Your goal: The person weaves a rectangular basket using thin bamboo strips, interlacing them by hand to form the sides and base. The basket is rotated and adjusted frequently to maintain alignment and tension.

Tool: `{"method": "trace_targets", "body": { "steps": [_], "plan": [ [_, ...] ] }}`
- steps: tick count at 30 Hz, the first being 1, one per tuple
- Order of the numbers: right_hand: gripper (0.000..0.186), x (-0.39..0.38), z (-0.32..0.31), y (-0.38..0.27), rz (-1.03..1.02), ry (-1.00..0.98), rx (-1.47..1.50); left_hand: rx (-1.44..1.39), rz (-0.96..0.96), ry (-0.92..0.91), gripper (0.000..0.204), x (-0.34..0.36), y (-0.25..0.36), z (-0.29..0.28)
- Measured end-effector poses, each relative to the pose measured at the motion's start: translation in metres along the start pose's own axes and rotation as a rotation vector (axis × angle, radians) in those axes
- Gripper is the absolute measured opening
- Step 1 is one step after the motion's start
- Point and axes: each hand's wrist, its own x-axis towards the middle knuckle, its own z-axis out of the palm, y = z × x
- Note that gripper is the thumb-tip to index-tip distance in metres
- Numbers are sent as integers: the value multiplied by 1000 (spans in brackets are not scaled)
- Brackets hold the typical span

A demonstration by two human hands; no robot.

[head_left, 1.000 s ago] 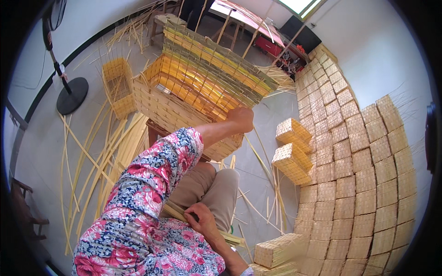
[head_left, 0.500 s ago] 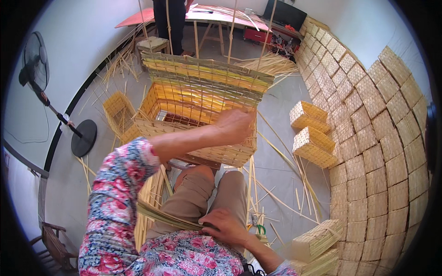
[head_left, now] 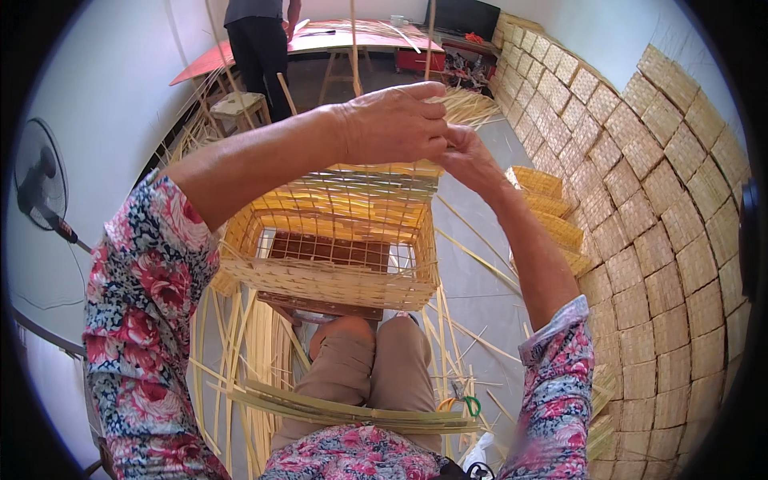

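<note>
Both hands meet above the far rim of the basket (head_left: 332, 248). The left hand (head_left: 392, 124) is closed, fingers curled and pinching a thin upright strip (head_left: 353, 48) that rises past it. The right hand (head_left: 472, 160) touches the left, its fingertips pinched on the same spot; what exactly lies between them I cannot tell.

The basket sits just below the hands, half woven, open side up, resting against the knees (head_left: 372, 352). A bundle of strips (head_left: 344, 410) lies across the lap, well below the hands. Finished panels (head_left: 664, 208) stack up to the right of the right hand; a fan (head_left: 40, 180) stands far to the left. Another person (head_left: 260, 36) stands beyond the hands at a table (head_left: 352, 36).

The likely risk: the thin strip could kink or split if bent too sharply at the rim, and a slack pinch could let the weave loosen. The basket, only propped, could tip off the knees under a hard pull.
</note>
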Motion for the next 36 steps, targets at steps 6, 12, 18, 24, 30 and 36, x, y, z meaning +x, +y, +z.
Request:
{"method": "trace_targets", "body": {
  "steps": [6,12,18,24,30,36],
  "plan": [
    [18,-4,21,13,24,61,278,-70,146,5,31,5,-15,15],
    [21,-7,25,12,43,133,251,-103,208,-6,29,9,-18,23],
    [14,1,33,18,64,212,140,4,-30,-195,14,9,3,7],
    [12,4,41,6,98,262,236,-133,-775,78,17,4,61,17],
    [10,3,35,-8,212,212,150,-283,-964,385,35,-24,98,25],
    [10,3,37,-20,270,164,275,-362,-886,435,41,-66,114,39]
  ]
}}
